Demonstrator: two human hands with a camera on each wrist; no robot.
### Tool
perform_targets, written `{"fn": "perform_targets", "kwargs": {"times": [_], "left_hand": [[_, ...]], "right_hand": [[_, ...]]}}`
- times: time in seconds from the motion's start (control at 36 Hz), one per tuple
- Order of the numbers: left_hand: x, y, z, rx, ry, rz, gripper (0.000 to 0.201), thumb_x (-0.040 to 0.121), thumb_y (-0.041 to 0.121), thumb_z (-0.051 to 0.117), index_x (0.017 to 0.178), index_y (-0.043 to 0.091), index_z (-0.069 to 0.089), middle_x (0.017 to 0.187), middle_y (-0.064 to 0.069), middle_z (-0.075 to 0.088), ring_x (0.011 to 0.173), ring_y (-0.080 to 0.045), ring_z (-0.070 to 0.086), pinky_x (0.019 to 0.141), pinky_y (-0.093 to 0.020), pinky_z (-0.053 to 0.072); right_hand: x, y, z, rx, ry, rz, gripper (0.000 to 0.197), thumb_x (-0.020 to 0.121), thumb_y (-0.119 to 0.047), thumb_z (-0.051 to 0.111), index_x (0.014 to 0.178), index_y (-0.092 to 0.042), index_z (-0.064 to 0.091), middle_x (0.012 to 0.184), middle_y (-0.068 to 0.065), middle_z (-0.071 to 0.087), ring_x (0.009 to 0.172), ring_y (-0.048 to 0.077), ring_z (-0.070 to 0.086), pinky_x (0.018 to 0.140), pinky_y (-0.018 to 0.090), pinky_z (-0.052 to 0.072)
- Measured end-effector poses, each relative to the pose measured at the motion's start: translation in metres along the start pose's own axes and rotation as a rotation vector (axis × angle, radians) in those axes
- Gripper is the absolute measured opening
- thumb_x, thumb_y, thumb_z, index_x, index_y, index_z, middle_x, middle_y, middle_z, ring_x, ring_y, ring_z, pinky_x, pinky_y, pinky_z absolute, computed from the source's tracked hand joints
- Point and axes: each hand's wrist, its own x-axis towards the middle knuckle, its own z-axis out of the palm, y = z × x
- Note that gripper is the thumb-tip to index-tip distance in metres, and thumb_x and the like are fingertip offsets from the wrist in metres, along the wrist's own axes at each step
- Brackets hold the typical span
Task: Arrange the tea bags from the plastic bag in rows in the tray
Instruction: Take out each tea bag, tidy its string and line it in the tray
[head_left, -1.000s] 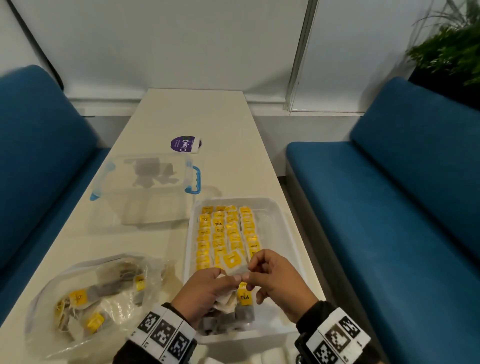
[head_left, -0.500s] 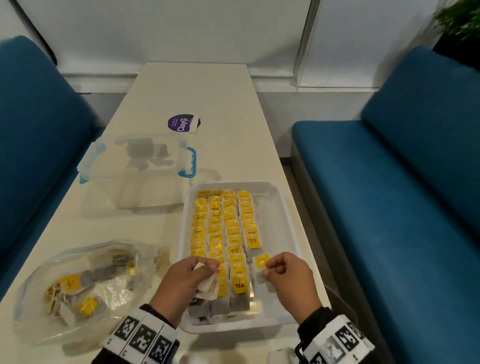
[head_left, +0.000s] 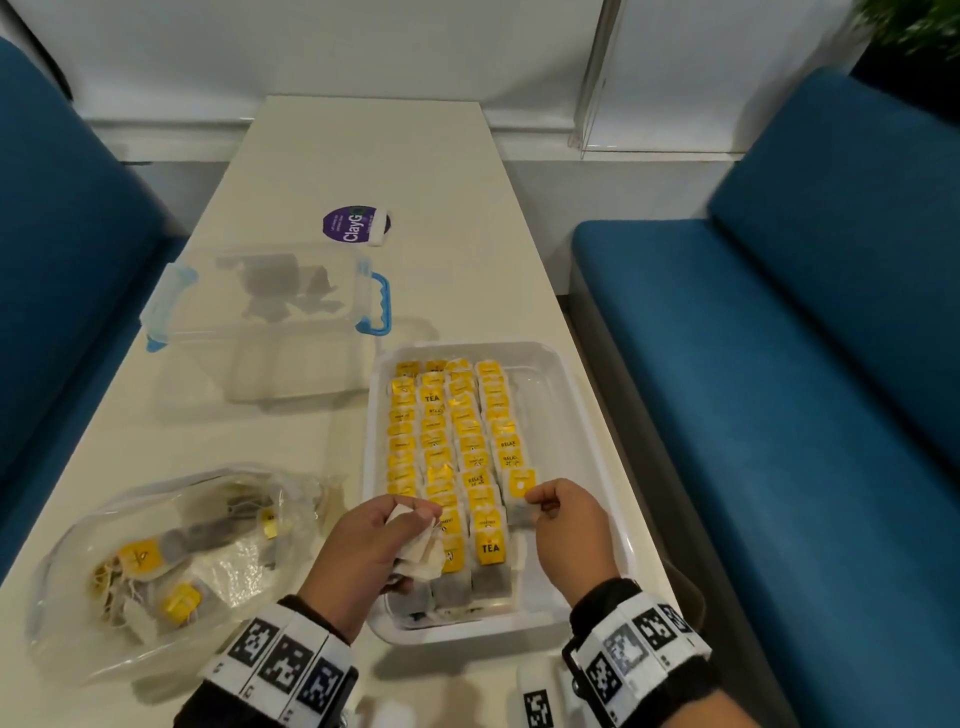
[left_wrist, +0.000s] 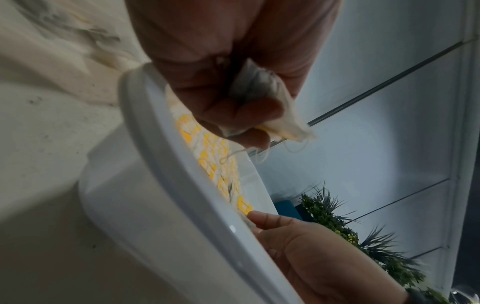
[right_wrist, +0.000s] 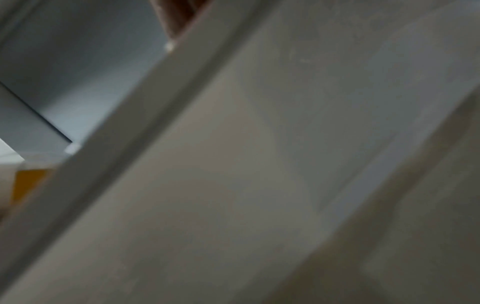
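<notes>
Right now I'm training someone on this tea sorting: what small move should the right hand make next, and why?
Probably lower the tea bag pinched in the right hand flat onto the near end of the rightmost row in the tray. That row stops short of the three beside it, and the left hand holds more bags waiting.

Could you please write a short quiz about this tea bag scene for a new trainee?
1. True or false: the plastic bag lies left of the tray.
2. What does the right hand pinch? A) one tea bag B) a lid C) nothing
3. Fill in: the left hand holds a bunch of ____.

Key: 1 true. 2 A. 3 tea bags.
</notes>
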Motion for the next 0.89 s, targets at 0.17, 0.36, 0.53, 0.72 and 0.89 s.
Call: {"fn": "perform_targets", "kwargs": {"times": [0.17,0.36,0.53,0.72,0.89], "left_hand": [[0.001,-0.002,-0.002,0.021,-0.021,0.008,0.007,0.082,0.017,0.068,0.079,0.011,0.070,0.060,0.003,0.064,0.044,-0.007,0.055,0.039,-0.019,0.040],[-0.001,-0.001,-0.001,0.056,-0.053,0.018,0.012,0.089,0.011,0.057,0.083,0.010,0.068,0.069,-0.002,0.065,0.046,-0.006,0.056,0.038,-0.018,0.040],[-0.004,0.002,-0.001,0.022,-0.089,-0.004,0.014,0.092,0.013,0.054,0.087,0.010,0.067,0.074,-0.003,0.066,0.045,-0.006,0.057,0.039,-0.018,0.042],[-0.005,0.007,-0.002,-0.073,-0.123,-0.051,0.022,0.097,0.014,0.044,0.092,0.010,0.065,0.085,-0.010,0.066,0.051,-0.011,0.061,0.040,-0.019,0.045],[-0.006,0.010,-0.001,-0.182,-0.097,-0.037,0.025,0.098,0.014,0.040,0.093,0.010,0.063,0.081,-0.011,0.064,0.064,-0.022,0.059,0.046,-0.022,0.049]], "right_hand": [[0.002,0.003,0.003,-0.076,-0.029,0.023,0.029,0.089,0.009,0.043,0.098,-0.012,0.060,0.108,0.005,0.057,0.099,0.017,0.055,0.087,0.025,0.046],[0.000,0.000,0.002,-0.133,-0.074,-0.016,0.035,0.090,0.009,0.038,0.109,-0.010,0.060,0.112,0.002,0.053,0.097,0.010,0.047,0.084,0.017,0.035],[-0.011,-0.014,-0.005,-0.204,-0.016,-0.097,0.031,0.089,0.003,0.043,0.104,-0.021,0.056,0.109,-0.003,0.044,0.109,0.018,0.048,0.085,0.021,0.037],[-0.031,-0.037,-0.010,0.047,-0.098,-0.230,0.021,0.089,-0.003,0.055,0.092,-0.024,0.059,0.089,-0.009,0.057,0.073,0.000,0.051,0.063,0.006,0.041],[-0.044,-0.050,-0.006,0.165,-0.361,-0.281,0.039,0.079,0.012,0.050,0.083,-0.024,0.064,0.078,-0.006,0.061,0.071,0.001,0.056,0.070,0.022,0.049]]}}
